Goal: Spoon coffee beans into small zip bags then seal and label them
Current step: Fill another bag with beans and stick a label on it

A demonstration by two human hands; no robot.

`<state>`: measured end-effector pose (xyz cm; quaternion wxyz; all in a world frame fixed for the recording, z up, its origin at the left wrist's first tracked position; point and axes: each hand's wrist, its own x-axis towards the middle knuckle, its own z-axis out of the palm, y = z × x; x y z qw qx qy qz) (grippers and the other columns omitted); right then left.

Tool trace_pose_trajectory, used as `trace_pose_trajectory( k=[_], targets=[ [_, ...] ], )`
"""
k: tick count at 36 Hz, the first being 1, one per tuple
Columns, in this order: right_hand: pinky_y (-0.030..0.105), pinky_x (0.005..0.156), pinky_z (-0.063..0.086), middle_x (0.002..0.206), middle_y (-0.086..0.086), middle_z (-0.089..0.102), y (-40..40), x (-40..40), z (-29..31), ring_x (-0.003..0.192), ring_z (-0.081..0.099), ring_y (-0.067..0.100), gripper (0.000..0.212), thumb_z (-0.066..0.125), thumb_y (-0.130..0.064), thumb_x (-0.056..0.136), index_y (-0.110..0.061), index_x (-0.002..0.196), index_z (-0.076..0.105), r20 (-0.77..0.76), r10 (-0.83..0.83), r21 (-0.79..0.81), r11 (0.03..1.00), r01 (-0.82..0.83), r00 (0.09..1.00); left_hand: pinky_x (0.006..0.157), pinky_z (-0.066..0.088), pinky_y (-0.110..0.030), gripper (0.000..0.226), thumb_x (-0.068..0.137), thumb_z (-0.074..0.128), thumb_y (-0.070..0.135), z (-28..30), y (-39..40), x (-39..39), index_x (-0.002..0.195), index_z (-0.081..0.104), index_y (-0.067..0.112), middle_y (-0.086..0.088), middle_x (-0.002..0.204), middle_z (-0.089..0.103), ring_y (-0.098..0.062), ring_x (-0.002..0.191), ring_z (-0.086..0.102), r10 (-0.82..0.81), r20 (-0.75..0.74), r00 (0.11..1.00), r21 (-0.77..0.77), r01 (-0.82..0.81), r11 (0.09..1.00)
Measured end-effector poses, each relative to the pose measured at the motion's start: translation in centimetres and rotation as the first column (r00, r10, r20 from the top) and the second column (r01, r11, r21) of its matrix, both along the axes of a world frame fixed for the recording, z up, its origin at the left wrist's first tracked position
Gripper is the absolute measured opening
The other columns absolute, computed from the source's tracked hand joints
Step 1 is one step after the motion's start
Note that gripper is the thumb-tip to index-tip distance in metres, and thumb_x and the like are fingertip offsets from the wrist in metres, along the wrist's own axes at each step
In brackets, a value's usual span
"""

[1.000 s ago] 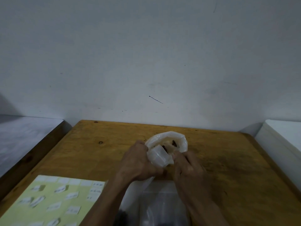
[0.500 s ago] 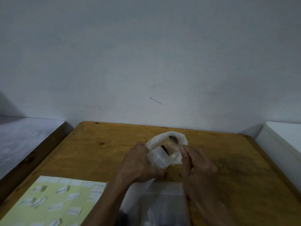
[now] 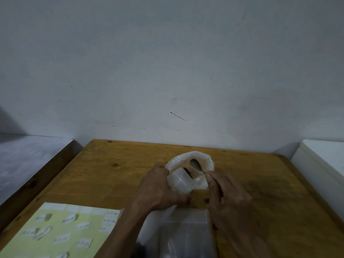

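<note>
Two hands work at the table's middle: one left hand (image 3: pixel 158 189) and one right hand (image 3: pixel 229 194). Between them sits one open white bag (image 3: pixel 193 164). Left of the left hand lies one label sheet (image 3: pixel 61 231); below both hands lies one clear zip bag (image 3: pixel 186 233).

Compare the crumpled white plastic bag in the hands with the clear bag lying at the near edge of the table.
The crumpled white plastic bag is milky, bunched and raised; the clear flat plastic bag is see-through and lies flat on the wooden table. The left hand and right hand grip the white bag; neither holds the clear one. Both are soft plastic.
</note>
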<state>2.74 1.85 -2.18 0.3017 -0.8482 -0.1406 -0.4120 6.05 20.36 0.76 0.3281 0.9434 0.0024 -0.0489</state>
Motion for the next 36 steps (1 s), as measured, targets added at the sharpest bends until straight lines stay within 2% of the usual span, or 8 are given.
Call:
trace_pose_trajectory(
  k=[5,11,16,19,21,26,30,36],
  targets=[
    [0.0,0.062,0.039,0.089,-0.002,0.067,0.0,0.1,-1.1,0.067,0.053,0.0,0.031,0.048,-0.029,0.099,-0.013,0.104,0.074,-0.118,-0.053,-0.015,0.999,0.052,0.992,0.084,0.051,-0.027,0.114,0.044,0.089,0.063,-0.3,0.4,0.1,0.139,0.044,0.02,0.007,0.133,0.049,-0.012,0.108,0.051,-0.011,-0.007,1.0,-0.037,0.011,0.999],
    [0.005,0.06,0.038,0.082,-0.002,0.066,0.2,1.0,-2.1,0.067,0.055,0.004,0.02,0.055,-0.019,0.1,-0.014,0.097,0.074,-0.253,-0.138,0.192,0.963,0.19,0.958,0.089,0.049,-0.025,0.124,0.041,0.09,0.064,0.4,0.8,-0.3,0.145,0.043,0.017,0.01,0.146,0.042,-0.008,0.111,0.05,-0.074,0.086,0.994,-0.043,0.078,0.996],
    [0.039,0.063,0.06,0.067,-0.004,0.07,1.0,1.8,-2.2,0.062,0.068,0.012,0.025,0.053,-0.026,0.101,-0.02,0.085,0.071,-0.511,0.01,0.604,0.715,0.351,0.859,0.087,0.047,-0.022,0.122,0.041,0.086,0.07,1.1,-0.1,-0.2,0.144,0.047,0.019,0.014,0.147,0.034,-0.004,0.107,0.047,-0.113,0.14,0.984,0.006,0.114,0.994],
    [0.034,0.057,0.058,0.064,0.002,0.073,1.1,2.2,-1.8,0.054,0.068,0.015,0.026,0.057,-0.025,0.101,-0.016,0.081,0.072,-0.569,0.155,0.769,0.448,0.455,0.808,0.086,0.047,-0.022,0.118,0.042,0.088,0.067,1.5,-0.6,-0.2,0.143,0.048,0.019,0.022,0.133,0.033,-0.004,0.105,0.048,-0.122,0.168,0.978,0.01,0.122,0.992],
    [0.032,0.056,0.055,0.065,0.006,0.073,1.0,2.4,-1.6,0.054,0.067,0.017,0.026,0.057,-0.024,0.101,-0.014,0.08,0.071,-0.572,0.224,0.801,0.359,0.479,0.789,0.086,0.048,-0.022,0.118,0.042,0.089,0.066,1.7,-0.8,-0.1,0.142,0.049,0.018,0.024,0.128,0.031,-0.004,0.105,0.048,-0.126,0.168,0.978,0.01,0.126,0.992],
    [0.034,0.059,0.057,0.065,0.008,0.073,0.9,2.8,-1.3,0.054,0.067,0.017,0.025,0.056,-0.023,0.101,-0.013,0.08,0.067,-0.545,0.303,0.837,0.241,0.491,0.782,0.09,0.047,-0.023,0.13,0.036,0.094,0.058,1.2,-0.3,0.4,0.147,0.04,0.015,0.007,0.146,0.044,-0.006,0.108,0.047,-0.103,0.06,0.993,-0.018,0.104,0.994],
    [0.039,0.068,0.06,0.061,0.005,0.073,0.3,2.8,-0.8,0.054,0.067,0.015,0.023,0.057,-0.021,0.101,-0.014,0.08,0.066,-0.522,0.301,0.853,0.208,0.479,0.798,0.092,0.044,-0.023,0.13,0.035,0.092,0.064,0.9,0.2,0.5,0.145,0.044,0.014,0.008,0.147,0.039,-0.007,0.109,0.045,-0.112,0.026,0.993,0.008,0.112,0.994],
    [0.037,0.062,0.059,0.063,0.009,0.074,-0.3,2.1,0.0,0.054,0.068,0.017,0.018,0.059,-0.018,0.1,-0.01,0.085,0.067,-0.469,0.318,0.883,0.182,0.432,0.824,0.091,0.044,-0.022,0.131,0.034,0.09,0.067,0.2,0.5,0.7,0.145,0.045,0.013,0.007,0.148,0.037,-0.012,0.117,0.049,-0.11,0.013,0.994,0.002,0.11,0.994]
  ],
)
